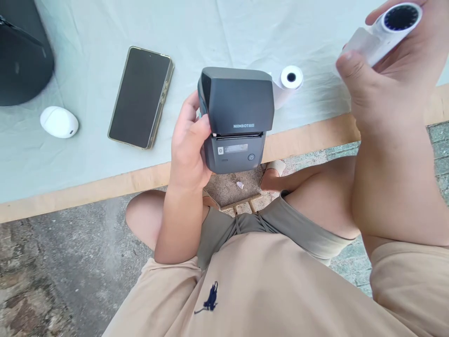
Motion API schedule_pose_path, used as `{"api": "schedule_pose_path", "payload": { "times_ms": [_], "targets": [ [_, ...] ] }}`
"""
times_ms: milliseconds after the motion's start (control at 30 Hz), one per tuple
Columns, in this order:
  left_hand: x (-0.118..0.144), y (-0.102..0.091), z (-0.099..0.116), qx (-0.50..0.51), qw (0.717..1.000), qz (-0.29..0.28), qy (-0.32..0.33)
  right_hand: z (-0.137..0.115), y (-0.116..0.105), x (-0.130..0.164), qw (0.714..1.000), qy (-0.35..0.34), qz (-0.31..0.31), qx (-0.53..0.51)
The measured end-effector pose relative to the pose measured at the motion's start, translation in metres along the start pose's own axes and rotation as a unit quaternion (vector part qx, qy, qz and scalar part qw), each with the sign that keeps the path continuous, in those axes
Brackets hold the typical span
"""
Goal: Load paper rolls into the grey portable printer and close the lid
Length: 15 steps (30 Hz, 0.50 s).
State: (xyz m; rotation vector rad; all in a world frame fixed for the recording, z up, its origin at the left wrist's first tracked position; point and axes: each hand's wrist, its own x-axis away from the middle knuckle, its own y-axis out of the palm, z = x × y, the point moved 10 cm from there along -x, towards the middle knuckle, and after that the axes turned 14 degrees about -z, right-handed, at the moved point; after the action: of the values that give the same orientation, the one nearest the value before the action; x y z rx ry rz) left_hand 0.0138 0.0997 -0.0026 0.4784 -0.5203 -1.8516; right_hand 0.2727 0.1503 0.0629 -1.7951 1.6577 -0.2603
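A dark grey Niimbot label printer [238,103] is gripped at its left side by my left hand [191,145], over the table's front edge. Its lid shows a narrow gap above the front panel, which has a small display and a power button. At the upper right my right hand [389,70] is closed around a white paper roll [380,44] with a dark core, and a loose flap of its paper lies by my thumb. Another white paper roll [290,82] stands on the table just right of the printer, partly hidden behind it.
A smartphone [140,98] with a dark screen lies left of the printer. Further left are a white earbud case [59,121] and a large black object [23,56] cut off by the frame. A pale cloth [94,28] covers the table, leaving a wooden edge [140,177] bare.
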Motion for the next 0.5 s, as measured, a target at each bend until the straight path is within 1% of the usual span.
{"api": "schedule_pose_path", "payload": {
  "times_ms": [67, 167, 267, 333, 400, 500],
  "targets": [
    [0.0, -0.001, 0.0, -0.012, 1.0, 0.001, -0.002, 0.001, 0.001, 0.0, 1.0, -0.017, -0.015, 0.02],
    [0.0, -0.004, -0.002, -0.026, 1.0, 0.002, -0.007, 0.014, 0.003, 0.0, 1.0, 0.007, -0.026, 0.011],
    [-0.001, -0.005, -0.003, -0.034, 0.999, 0.003, -0.013, 0.028, 0.011, 0.0, 0.993, 0.081, -0.066, 0.056],
    [0.0, -0.006, -0.003, -0.032, 0.999, 0.003, -0.01, 0.032, 0.015, 0.002, 0.984, 0.122, -0.095, 0.091],
    [0.0, -0.005, -0.003, -0.025, 1.0, 0.001, -0.007, 0.021, 0.013, 0.005, 0.985, 0.112, -0.09, 0.092],
    [0.0, -0.002, -0.002, -0.009, 1.0, -0.008, -0.002, -0.003, 0.007, 0.016, 0.995, 0.066, -0.062, 0.035]
  ]
}}
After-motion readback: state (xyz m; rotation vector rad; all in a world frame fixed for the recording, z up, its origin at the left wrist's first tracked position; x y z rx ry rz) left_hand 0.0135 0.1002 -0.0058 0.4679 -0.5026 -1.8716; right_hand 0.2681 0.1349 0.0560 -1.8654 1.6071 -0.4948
